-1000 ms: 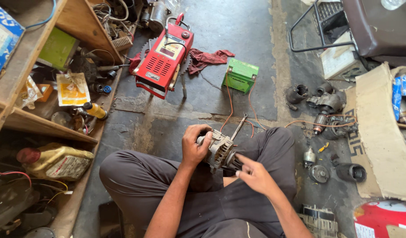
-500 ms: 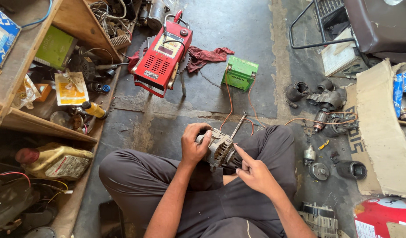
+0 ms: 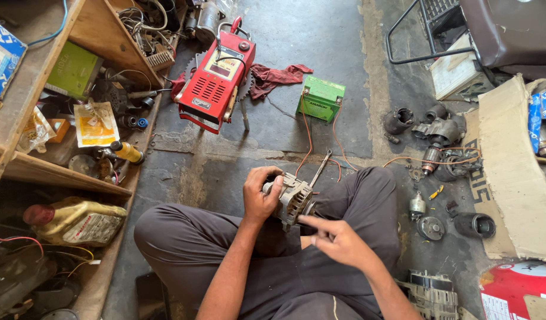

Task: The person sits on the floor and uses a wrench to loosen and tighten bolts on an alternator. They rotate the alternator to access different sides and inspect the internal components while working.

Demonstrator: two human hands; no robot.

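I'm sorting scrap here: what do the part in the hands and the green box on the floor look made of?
The ribbed grey alternator, held by the left hand, looks like dull cast aluminium: matte silvery, finned. The small green box looks like moulded plastic, evenly coloured with a slight sheen; probably a battery case.

A red charger [image 3: 216, 80], green battery [image 3: 320, 99] and rag [image 3: 276, 77] lie on the concrete floor [image 3: 320, 35].
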